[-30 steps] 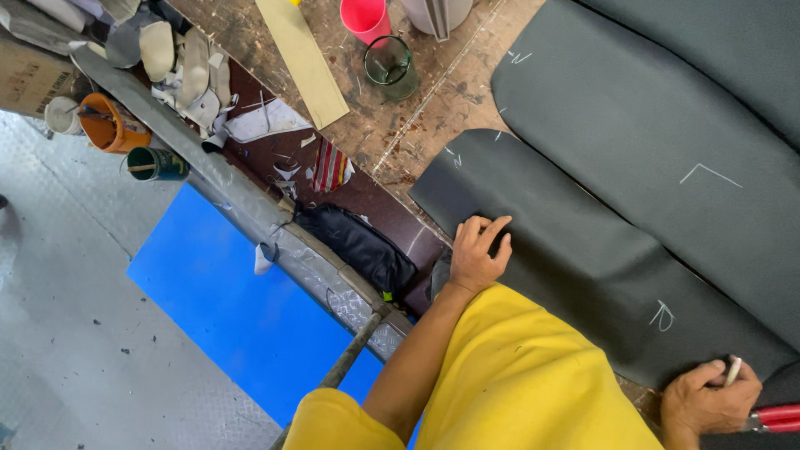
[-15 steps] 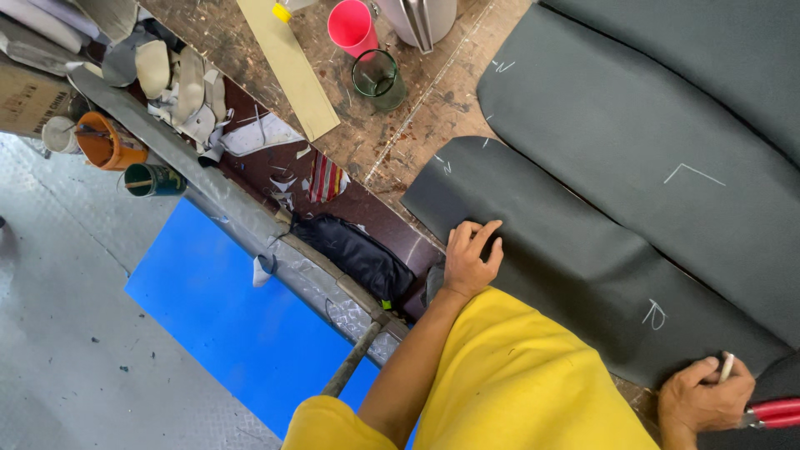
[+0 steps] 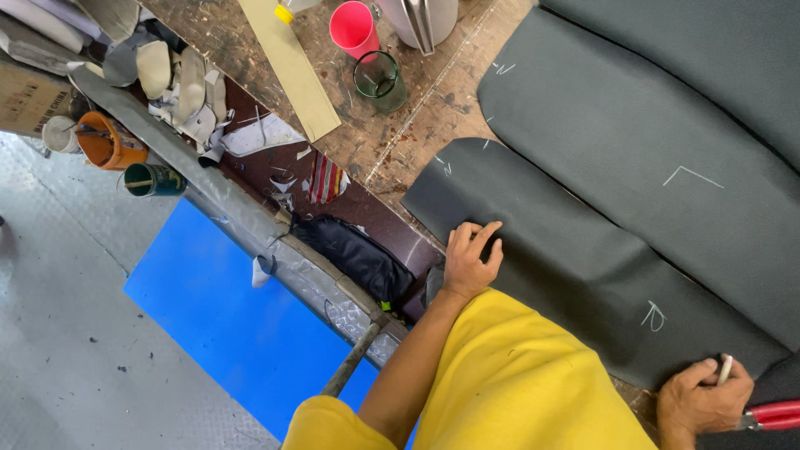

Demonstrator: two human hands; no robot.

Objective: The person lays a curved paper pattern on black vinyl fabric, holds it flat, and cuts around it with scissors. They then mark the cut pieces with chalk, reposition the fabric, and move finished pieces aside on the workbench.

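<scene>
My left hand (image 3: 471, 260) lies flat on the near edge of a long dark grey sheet (image 3: 575, 267) with rounded ends, fingers slightly apart, holding nothing. My right hand (image 3: 698, 398) rests at the sheet's other end, pinching a small white chalk stick (image 3: 724, 367). Red tool handles (image 3: 775, 414) stick out just beside that hand. A white chalk mark (image 3: 652, 315) is drawn on the sheet near my right hand. A larger dark grey sheet (image 3: 667, 142) lies behind it, bearing an angled chalk mark (image 3: 690, 174).
On the scratched wooden bench (image 3: 417, 125) stand a pink cup (image 3: 353, 25), a green glass (image 3: 379, 79) and a pale strip (image 3: 290, 67). A black pouch (image 3: 354, 254) lies on the lower shelf. Cans (image 3: 154, 179), an orange pot (image 3: 108, 143) and a blue mat (image 3: 225, 325) are at the left.
Both hands stay where they were on the sheet. Only the view has drifted a little, so the bench items sit slightly higher in the picture.
</scene>
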